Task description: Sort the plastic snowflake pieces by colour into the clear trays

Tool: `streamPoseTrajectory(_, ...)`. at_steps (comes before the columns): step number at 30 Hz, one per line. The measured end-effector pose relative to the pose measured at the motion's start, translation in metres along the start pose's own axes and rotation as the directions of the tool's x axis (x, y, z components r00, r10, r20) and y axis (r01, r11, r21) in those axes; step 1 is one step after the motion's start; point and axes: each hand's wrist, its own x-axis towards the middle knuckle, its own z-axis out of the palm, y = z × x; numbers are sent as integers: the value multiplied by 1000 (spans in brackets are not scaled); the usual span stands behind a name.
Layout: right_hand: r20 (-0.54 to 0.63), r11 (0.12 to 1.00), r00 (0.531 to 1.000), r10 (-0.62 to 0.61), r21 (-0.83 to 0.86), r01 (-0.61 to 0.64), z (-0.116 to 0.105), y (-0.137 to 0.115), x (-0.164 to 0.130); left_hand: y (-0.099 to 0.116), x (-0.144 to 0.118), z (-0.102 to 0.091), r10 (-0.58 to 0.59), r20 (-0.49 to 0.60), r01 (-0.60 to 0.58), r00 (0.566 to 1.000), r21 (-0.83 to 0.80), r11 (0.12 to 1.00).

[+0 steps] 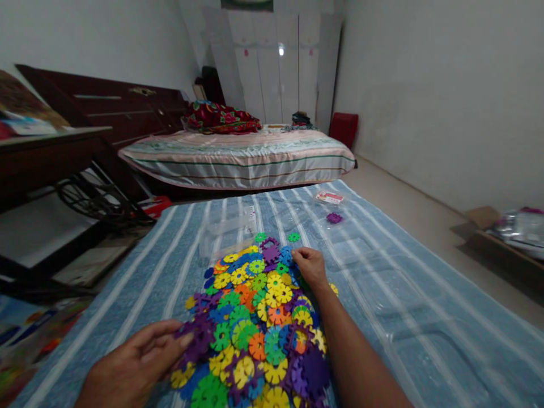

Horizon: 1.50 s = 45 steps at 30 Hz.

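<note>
A heap of plastic snowflake discs in yellow, green, orange, blue and purple spreads over the striped cloth. My left hand is closed at the near left of the heap, thumb and fingers around purple toothed pieces. At the far right of the heap, my right hand pinches at the edge of a blue disc. Beside that disc stands a purple piece with a square opening. Two green discs, one of them near my right hand, lie just beyond the heap.
A clear plastic box stands behind the heap. Clear plastic lids or trays lie to the right. A purple piece and a labelled package rest farther back. Beyond are a bed and, at left, a dark table.
</note>
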Motion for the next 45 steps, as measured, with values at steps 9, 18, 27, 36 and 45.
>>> streamPoseTrajectory(9,-5,1000,1000,-4,13,4,3,0,1,111,18,79,196,262,-56,945,-462,885)
streamPoseTrajectory(18,-5,999,1000,-18,33,18,1,-3,0,250,41,152,396,305,-58,866,-725,686)
streamPoseTrajectory(27,7,1000,1000,15,0,-15,-7,-1,-3,149,51,94,454,253,-366,854,-327,871)
streamPoseTrajectory(36,2,998,1000,23,-62,-23,-12,-1,-6,19,8,8,353,146,-366,924,67,928)
streamPoseTrajectory(45,4,998,1000,27,-60,-27,-14,-1,-8,-15,-20,19,456,178,-482,872,141,865)
